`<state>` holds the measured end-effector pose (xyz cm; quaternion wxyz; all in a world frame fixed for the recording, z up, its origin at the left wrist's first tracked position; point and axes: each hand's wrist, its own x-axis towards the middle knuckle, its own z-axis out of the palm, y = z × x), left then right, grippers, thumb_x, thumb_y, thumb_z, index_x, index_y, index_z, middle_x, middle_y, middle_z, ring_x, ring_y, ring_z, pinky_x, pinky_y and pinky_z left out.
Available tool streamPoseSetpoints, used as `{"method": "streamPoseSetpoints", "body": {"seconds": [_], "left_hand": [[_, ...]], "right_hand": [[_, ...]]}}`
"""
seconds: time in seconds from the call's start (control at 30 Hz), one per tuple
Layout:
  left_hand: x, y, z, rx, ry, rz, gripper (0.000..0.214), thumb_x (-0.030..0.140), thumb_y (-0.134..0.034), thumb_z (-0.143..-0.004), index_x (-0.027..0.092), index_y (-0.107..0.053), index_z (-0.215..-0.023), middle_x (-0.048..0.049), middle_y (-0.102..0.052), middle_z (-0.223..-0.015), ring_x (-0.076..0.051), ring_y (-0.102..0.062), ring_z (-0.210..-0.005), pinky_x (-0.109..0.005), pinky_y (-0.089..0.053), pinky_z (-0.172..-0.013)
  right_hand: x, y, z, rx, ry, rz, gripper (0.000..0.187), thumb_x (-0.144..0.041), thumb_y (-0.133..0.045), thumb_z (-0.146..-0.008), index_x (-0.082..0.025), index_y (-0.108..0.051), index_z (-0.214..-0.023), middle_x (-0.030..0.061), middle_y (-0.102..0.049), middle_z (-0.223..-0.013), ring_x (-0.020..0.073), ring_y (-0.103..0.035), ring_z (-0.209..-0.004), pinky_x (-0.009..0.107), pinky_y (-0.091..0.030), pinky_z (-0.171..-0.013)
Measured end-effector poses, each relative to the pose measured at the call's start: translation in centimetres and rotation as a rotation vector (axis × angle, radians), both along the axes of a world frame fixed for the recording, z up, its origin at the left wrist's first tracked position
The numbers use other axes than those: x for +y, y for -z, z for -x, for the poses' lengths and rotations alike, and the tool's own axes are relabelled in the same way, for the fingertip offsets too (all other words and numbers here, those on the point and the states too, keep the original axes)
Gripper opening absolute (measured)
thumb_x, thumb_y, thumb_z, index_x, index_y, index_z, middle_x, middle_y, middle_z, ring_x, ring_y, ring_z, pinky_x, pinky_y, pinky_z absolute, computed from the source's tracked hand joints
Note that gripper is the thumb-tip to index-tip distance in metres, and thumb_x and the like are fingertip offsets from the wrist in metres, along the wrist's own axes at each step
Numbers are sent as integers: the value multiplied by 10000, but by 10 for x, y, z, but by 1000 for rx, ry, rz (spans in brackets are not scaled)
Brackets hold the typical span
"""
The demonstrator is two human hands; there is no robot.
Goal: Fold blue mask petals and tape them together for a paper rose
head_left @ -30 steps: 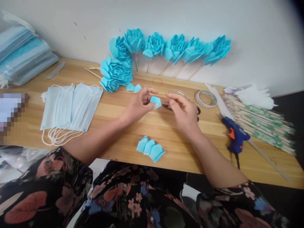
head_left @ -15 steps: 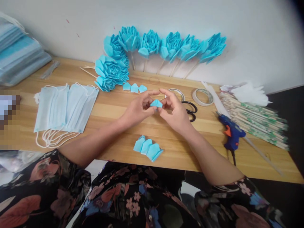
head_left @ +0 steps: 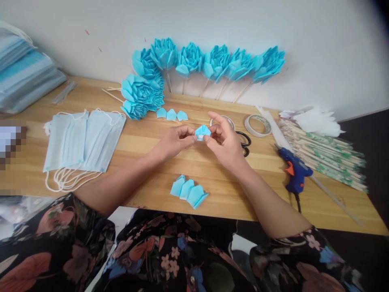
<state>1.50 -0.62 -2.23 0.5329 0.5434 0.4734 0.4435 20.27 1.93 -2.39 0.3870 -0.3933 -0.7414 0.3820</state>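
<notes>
Between my two hands a small folded blue petal (head_left: 202,132) is held above the wooden table (head_left: 136,142). My left hand (head_left: 178,142) pinches its left corner between thumb and fingers. On the other side my right hand (head_left: 226,142) grips the right corner, with its index finger raised. Three folded blue petals (head_left: 171,115) lie in a row beyond my hands. Nearer my body rests a cluster of larger folded petals (head_left: 188,190). Black-handled scissors (head_left: 245,140) are partly hidden behind my right hand.
Blue paper-like flowers on sticks (head_left: 190,61) lean along the wall. Face masks (head_left: 82,140) lie at left, beside a stacked pile of masks (head_left: 28,77). On the right are a tape roll (head_left: 258,125), a blue glue gun (head_left: 293,166) and wrapped chopsticks (head_left: 328,152).
My hands have drawn slightly apart, showing more of the petal, which now looks more spread. The right index finger has lifted, and the left index finger has come down.
</notes>
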Motion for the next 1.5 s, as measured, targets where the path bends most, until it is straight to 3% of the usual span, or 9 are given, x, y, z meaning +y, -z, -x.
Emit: {"method": "streamPoseSetpoints", "body": {"seconds": [0.47, 0.73, 1.17, 1.5], "left_hand": [[1, -1, 1, 88, -60, -68, 161, 302, -638, -765, 155, -595, -713, 34, -538, -616, -85, -443, -572, -239, -336, -572], [0, -1, 1, 60, -49, -61, 227, 351, -587, -833, 155, -600, -720, 10, -574, -638, -103, -514, -622, -242, -432, -635], [-1, -1, 1, 135, -49, -48, 192, 322, -631, -794, 140, -630, -731, 36, -503, -616, -84, -394, -588, -246, -289, -577], [0, -4, 3, 30, -38, -37, 269, 383, -612, -832, 144, -644, -714, -5, -604, -649, -101, -519, -618, -240, -424, -624]], "right_hand": [[3, 0, -1, 21, -88, 3, 585, -228, -646, -870, -278, -480, -1429, -11, -665, -854, 160, -599, -719, 342, -549, -713], [1, -1, 0, -12, -54, -22, 577, -149, -601, -838, -272, -509, -1395, -16, -647, -834, 157, -603, -702, 342, -557, -720], [-1, -4, 1, -49, -59, -52, 580, -141, -607, -828, -265, -519, -1387, -23, -650, -825, 150, -596, -690, 345, -546, -736], [1, -4, -1, -31, -36, -15, 558, -203, -620, -860, -289, -504, -1399, -8, -653, -840, 163, -576, -699, 349, -519, -692]]}}
